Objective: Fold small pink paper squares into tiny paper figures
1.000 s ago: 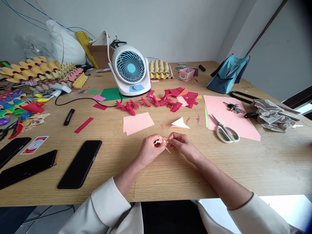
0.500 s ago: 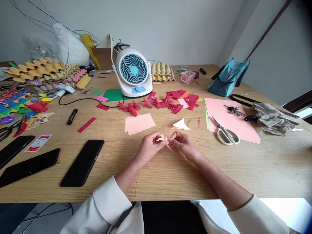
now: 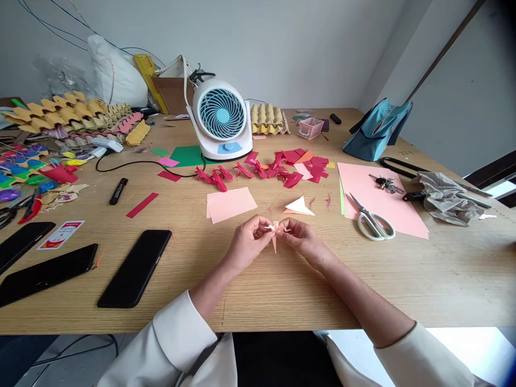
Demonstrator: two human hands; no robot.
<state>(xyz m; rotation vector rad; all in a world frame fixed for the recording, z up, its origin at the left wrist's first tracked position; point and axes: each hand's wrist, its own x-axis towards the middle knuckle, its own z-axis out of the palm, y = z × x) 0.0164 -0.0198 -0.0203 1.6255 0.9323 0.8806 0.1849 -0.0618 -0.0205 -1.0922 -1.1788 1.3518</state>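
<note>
Between my two hands is a small folded figure of pale pink paper (image 3: pixel 274 230), with thin arms to the sides and a point hanging down. My left hand (image 3: pixel 250 241) pinches its left side between thumb and fingers. On its right side my right hand (image 3: pixel 302 239) pinches in the same way. Just beyond my hands lie a folded pale paper triangle (image 3: pixel 299 206) and pink paper rectangles (image 3: pixel 232 205). Further back sit several red folded paper figures (image 3: pixel 244 171).
A white and blue fan (image 3: pixel 222 115) stands at the back. To the right are scissors (image 3: pixel 375 224), keys (image 3: pixel 387 184) on large pink sheets (image 3: pixel 403 215), and a blue bag (image 3: pixel 377 131). Black phones (image 3: pixel 136 269), a marker (image 3: pixel 119 191) and egg trays (image 3: pixel 60 115) are on the left.
The folded paper figure has turned, so its long point now hangs straight down instead of slanting right. Both hands still pinch it, with the fingers slightly shifted.
</note>
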